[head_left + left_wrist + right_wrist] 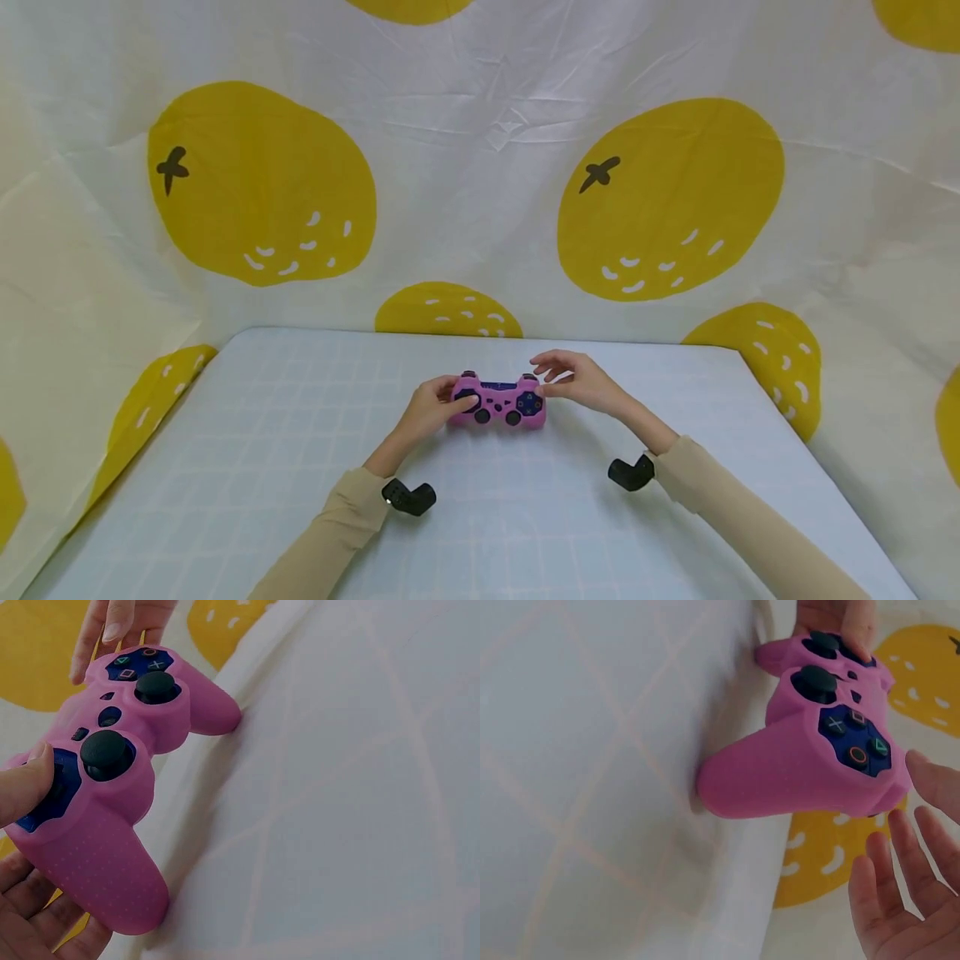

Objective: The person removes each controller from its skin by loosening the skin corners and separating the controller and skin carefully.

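A game controller [498, 398] in a pink dotted sleeve stands tilted up over the table, its dark blue button faces and two black thumbsticks toward me. My left hand [433, 407] grips its left side. In the left wrist view the thumb [28, 784] presses on the directional pad area while the other fingers lie behind the grip. At the right side is my right hand [581, 382], its fingers [904, 847] spread loosely beyond the shoulder buttons. Its thumb [932, 780] is at the controller's upper right edge; whether it touches is hard to tell.
A pale blue cloth with a faint grid covers the table [300, 467]. Behind it hangs a white curtain [465, 183] printed with large yellow fruit. A black wrist camera [408, 497] sits on the left sleeve, another black camera [631, 473] on the right.
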Tool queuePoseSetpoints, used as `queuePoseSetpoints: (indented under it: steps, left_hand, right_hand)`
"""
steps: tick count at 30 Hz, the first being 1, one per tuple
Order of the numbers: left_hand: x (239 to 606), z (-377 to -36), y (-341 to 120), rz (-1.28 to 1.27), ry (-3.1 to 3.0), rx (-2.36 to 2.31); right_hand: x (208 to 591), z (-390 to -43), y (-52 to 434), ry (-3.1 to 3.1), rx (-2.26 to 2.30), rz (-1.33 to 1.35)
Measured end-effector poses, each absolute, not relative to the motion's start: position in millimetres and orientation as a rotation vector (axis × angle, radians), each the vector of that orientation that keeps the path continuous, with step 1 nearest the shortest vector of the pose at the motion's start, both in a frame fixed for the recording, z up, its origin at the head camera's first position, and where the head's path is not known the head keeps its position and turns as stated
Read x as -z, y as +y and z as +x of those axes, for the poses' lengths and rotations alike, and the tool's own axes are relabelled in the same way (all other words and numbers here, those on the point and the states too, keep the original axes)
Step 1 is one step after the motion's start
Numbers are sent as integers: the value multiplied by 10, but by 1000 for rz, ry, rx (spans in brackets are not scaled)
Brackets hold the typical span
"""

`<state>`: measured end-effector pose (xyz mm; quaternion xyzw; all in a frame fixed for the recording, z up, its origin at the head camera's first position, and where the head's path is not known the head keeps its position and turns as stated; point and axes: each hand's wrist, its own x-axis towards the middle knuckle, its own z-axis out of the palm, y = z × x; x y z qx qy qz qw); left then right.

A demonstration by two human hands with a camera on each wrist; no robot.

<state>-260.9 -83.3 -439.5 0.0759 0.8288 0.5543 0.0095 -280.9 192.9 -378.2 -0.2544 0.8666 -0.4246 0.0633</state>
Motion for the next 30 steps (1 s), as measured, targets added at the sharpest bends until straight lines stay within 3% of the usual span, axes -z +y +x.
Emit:
queuePoseSetpoints:
  steps: [30]
  left_hand:
    - [4455, -2619, -850, 237, 2602, -1737]
  right_hand:
    - [3519, -3082, 1705, 2500, 926, -1072]
